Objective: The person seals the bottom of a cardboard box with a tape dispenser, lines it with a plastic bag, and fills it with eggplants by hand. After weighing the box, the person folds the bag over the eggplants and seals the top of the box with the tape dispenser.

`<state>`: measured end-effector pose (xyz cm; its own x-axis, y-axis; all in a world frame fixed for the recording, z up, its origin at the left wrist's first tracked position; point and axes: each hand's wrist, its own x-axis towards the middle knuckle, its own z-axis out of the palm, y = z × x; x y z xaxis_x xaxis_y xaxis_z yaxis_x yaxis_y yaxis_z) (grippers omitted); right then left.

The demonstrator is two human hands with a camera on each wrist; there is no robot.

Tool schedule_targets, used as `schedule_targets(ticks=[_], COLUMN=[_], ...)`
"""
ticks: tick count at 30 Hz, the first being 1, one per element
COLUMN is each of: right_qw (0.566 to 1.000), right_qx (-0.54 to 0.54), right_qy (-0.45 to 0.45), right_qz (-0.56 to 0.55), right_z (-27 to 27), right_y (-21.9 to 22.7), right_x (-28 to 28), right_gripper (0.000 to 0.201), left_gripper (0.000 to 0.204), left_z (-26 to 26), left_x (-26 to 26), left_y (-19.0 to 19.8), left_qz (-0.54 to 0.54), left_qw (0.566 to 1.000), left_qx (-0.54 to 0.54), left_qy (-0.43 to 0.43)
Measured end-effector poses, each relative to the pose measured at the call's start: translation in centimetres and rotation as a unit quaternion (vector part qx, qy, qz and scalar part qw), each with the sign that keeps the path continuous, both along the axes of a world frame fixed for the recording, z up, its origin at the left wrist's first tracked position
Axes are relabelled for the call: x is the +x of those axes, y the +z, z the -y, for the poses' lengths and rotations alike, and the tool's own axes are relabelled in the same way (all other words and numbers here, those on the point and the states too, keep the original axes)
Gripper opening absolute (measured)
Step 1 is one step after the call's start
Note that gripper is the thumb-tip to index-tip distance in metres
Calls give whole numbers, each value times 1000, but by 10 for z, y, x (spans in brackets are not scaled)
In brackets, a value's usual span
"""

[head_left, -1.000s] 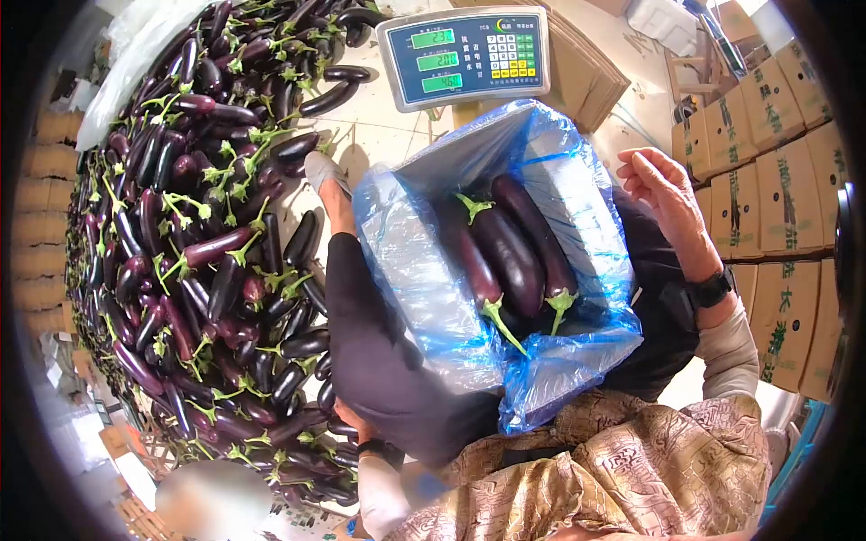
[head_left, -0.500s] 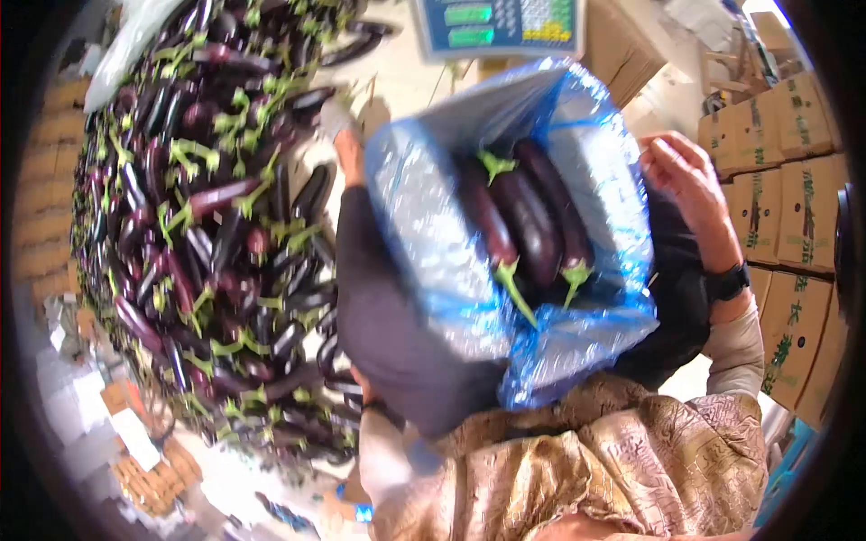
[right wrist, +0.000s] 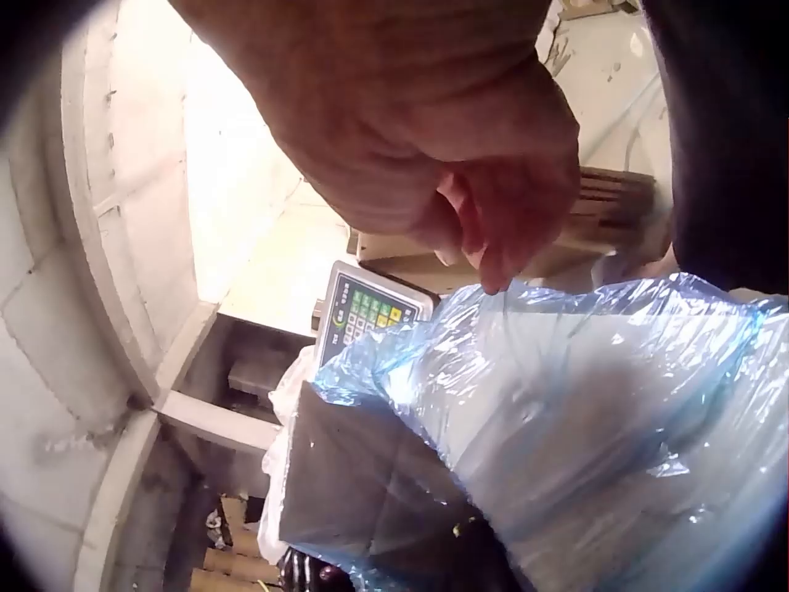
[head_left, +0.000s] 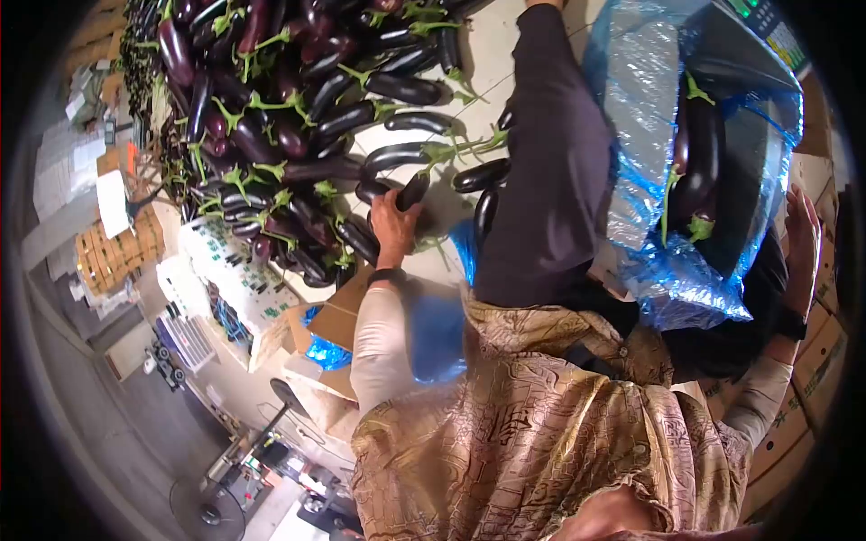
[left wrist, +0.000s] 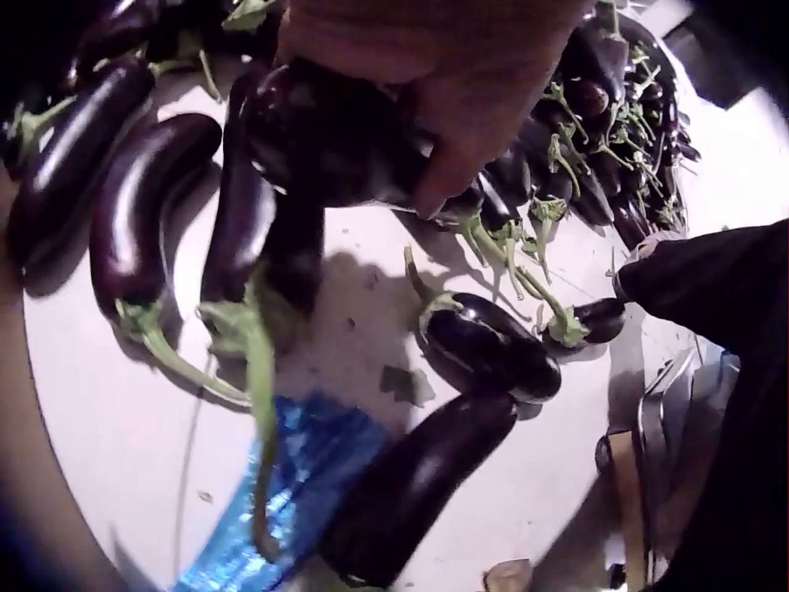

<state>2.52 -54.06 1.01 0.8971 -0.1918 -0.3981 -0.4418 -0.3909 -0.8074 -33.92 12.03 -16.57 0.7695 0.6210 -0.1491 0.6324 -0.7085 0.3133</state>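
At the lower edge of the heap, my left hand [head_left: 391, 227] grips an eggplant [head_left: 413, 192]. In the left wrist view, thumb and fingers wrap that dark eggplant [left wrist: 333, 138] just over the pale floor. Curved eggplants [left wrist: 148, 228] with green stems lie beside it. My right hand [head_left: 801, 230] is by the right side of the box lined with a blue plastic bag [head_left: 645, 108]. Seen from the right wrist, its loosely bent fingers [right wrist: 512, 216] hang at the bag's edge and hold nothing. Inside the bag lie a few eggplants [head_left: 705, 167].
The large eggplant heap [head_left: 262, 117] spreads across the upper left. A digital scale [right wrist: 370, 311] stands beyond the box. My dark-trousered leg [head_left: 546, 162] lies between heap and box. An open carton [head_left: 338, 316] with blue plastic sits near my left elbow; cartons [head_left: 785, 433] are stacked at right.
The head view has swung left, so the box now appears farther right. My left hand, earlier mostly hidden beside the leg, shows at the heap with an eggplant in its grip.
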Motion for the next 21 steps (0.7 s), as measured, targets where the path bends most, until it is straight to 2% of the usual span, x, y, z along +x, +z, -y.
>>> schedule_targets(ticks=[1, 2, 3, 4, 5, 7, 8, 9, 11, 12, 14, 15, 16, 17, 18, 19, 20, 21], right_qw=[1000, 998, 994, 996, 996, 996, 988, 987, 992, 992, 995, 995, 995, 986, 983, 980, 987, 991], right_qx=[-2, -15, -26, 69, 68, 70, -73, -73, 114, 112, 71, 70, 16, -39, -41, -50, 1, 59], right_qy=[7, 55, 102, 16, 22, 7, 136, 139, 24, 25, 15, 15, 88, 157, 178, 194, 123, 84], right_qz=[-5, 0, 11, -53, -53, -59, 15, 16, -56, -55, -68, -68, -48, -26, -7, 12, -104, -81], right_z=[11, 26, 37, 38, 38, 37, 52, 51, 53, 50, 38, 35, 33, 33, 26, 10, -3, -16], right_y=[-7, -15, -20, -18, -20, -26, -37, -39, -40, -37, -27, -26, -26, -27, -29, -21, -2, -1], right_x=[1, 2, 7, 12, 15, 20, 26, 29, 35, 35, 30, 29, 27, 25, 21, 13, 11, 1], right_gripper=[46, 48, 50, 49, 49, 47, 46, 46, 45, 45, 43, 43, 42, 41, 40, 39, 39, 41], left_gripper=[46, 47, 48, 48, 48, 55, 57, 55, 46, 46, 34, 34, 35, 38, 44, 44, 44, 43], left_z=[-6, -19, -18, -20, -23, -16, -10, -4, -3, -8, -24, -22, -20, -18, -20, -21, -23, -26], left_x=[-4, -11, -6, -5, -8, -15, -15, -17, -23, -25, -32, -31, -28, -23, -28, -34, -36, -30], left_y=[5, 1, 20, 27, 30, 25, 25, 16, 2, -6, -25, -20, -16, -13, -26, -38, -50, -55], left_qz=[8, 32, 1, -15, -33, 5, -13, -4, 40, 41, 96, 96, -20, -133, -106, -97, -111, -126], left_qw=[1000, 998, 999, 998, 996, 993, 988, 963, 884, 883, 939, 938, 985, 968, 953, 951, 927, 900], left_qx=[10, 12, -23, -40, -57, -104, -143, -267, -446, -448, -325, -326, -152, 33, 66, 60, 102, 151], left_qy=[-15, -51, -30, -41, -52, -63, -50, 26, 132, 132, 61, 61, -76, -210, -276, -288, -343, -389])
